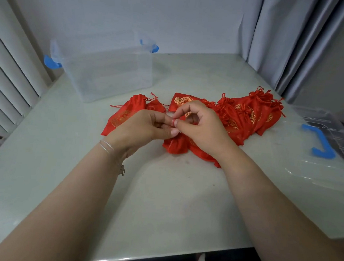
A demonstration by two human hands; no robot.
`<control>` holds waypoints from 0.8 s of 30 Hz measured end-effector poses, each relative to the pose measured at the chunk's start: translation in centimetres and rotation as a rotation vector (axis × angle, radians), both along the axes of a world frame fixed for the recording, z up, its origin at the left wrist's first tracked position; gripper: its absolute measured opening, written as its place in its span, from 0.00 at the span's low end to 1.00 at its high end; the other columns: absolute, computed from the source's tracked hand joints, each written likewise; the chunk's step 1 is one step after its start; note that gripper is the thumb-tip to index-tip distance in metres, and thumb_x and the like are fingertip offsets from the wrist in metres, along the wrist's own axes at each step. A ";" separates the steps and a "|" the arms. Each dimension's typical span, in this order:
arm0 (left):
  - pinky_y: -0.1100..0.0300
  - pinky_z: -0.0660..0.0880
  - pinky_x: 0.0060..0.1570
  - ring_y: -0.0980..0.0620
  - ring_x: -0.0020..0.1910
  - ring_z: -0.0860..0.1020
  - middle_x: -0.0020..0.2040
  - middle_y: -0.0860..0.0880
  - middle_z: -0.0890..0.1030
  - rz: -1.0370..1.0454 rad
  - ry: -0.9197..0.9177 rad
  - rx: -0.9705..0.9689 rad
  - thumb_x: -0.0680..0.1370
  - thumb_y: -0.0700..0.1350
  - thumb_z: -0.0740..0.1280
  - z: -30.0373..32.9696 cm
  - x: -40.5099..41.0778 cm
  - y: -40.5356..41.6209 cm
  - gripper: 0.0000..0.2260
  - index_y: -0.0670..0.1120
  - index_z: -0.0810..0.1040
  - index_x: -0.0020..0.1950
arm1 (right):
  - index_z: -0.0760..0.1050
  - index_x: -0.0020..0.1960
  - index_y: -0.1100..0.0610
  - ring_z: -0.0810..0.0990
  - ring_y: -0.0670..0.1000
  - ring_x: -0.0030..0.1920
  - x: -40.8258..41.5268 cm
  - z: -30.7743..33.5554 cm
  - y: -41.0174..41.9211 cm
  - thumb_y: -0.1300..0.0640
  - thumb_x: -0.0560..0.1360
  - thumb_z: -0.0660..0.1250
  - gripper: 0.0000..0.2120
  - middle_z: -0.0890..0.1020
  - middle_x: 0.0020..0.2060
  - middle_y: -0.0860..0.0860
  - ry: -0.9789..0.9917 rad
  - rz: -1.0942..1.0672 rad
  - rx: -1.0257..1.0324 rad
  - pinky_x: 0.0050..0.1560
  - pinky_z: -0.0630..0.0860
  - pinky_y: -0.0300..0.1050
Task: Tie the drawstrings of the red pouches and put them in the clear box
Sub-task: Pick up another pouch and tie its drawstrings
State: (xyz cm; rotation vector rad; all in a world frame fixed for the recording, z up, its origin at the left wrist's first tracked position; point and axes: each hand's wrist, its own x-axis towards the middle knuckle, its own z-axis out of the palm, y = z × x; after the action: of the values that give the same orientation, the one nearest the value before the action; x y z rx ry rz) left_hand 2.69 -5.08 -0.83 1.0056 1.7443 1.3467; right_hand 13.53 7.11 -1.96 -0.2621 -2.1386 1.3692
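Seen from above, two bare forearms reach over a pale green table point(162, 201). The left hand point(145, 127) and right hand point(199, 128) meet at the middle, fingertips pinched together on a thin red drawstring point(173, 121) of a red pouch point(176, 146) that lies on the table just under both hands. The left wrist wears thin silver bangles point(107, 146). A heap of red satin pouches point(247, 113) with gold woven patterns spreads to the right of the hands, several with knotted cords at their necks; another red pouch point(123, 114) lies flat to the left, partly behind the left hand. The gold motifs are ornamental, and no readable writing or brand shows on them. Behind the pouches, toward the far left, stands the clear box point(108, 73), open at the top, with blue clip handles at its ends and nothing red visible inside. At the right edge of the table lies a clear lid point(330, 129) with a blue handle. Grey curtains point(295, 37) hang at the right, and white slats point(10, 74) run along the left.
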 end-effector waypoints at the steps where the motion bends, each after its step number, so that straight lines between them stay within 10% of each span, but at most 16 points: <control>1: 0.69 0.76 0.45 0.57 0.40 0.80 0.37 0.50 0.83 0.011 0.003 0.005 0.71 0.36 0.71 0.1 0.1 0.0 0.05 0.45 0.82 0.43 | 0.75 0.40 0.51 0.68 0.43 0.27 0.1 0.1 0.0 0.68 0.72 0.69 0.11 0.76 0.33 0.38 -0.014 0.029 -0.036 0.30 0.65 0.31; 11: 0.64 0.77 0.48 0.55 0.38 0.80 0.36 0.47 0.83 -0.005 0.014 -0.022 0.66 0.40 0.74 0.5 0.7 -0.2 0.05 0.43 0.81 0.39 | 0.74 0.49 0.54 0.76 0.49 0.30 0.8 0.8 0.8 0.58 0.77 0.61 0.04 0.78 0.34 0.49 -0.289 0.182 -0.222 0.27 0.69 0.41; 16: 0.76 0.66 0.27 0.64 0.29 0.76 0.29 0.55 0.81 0.083 0.051 0.074 0.74 0.37 0.69 1.3 0.9 -0.4 0.04 0.44 0.79 0.39 | 0.74 0.43 0.50 0.74 0.47 0.32 0.6 -0.1 1.1 0.54 0.81 0.58 0.10 0.77 0.37 0.54 -0.361 0.123 -0.002 0.35 0.76 0.43; 24: 0.71 0.72 0.34 0.59 0.35 0.78 0.36 0.52 0.84 0.248 0.026 0.092 0.73 0.41 0.71 0.8 0.0 -0.3 0.03 0.47 0.84 0.42 | 0.73 0.39 0.51 0.71 0.42 0.38 0.1 -0.6 1.2 0.55 0.78 0.64 0.08 0.72 0.37 0.43 -0.092 -0.085 0.361 0.41 0.68 0.39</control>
State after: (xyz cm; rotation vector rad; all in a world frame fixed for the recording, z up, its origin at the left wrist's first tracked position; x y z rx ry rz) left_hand 2.68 -5.42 -0.04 0.8813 1.8893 1.5867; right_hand 13.61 8.28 -2.56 -0.2719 -2.3727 0.9172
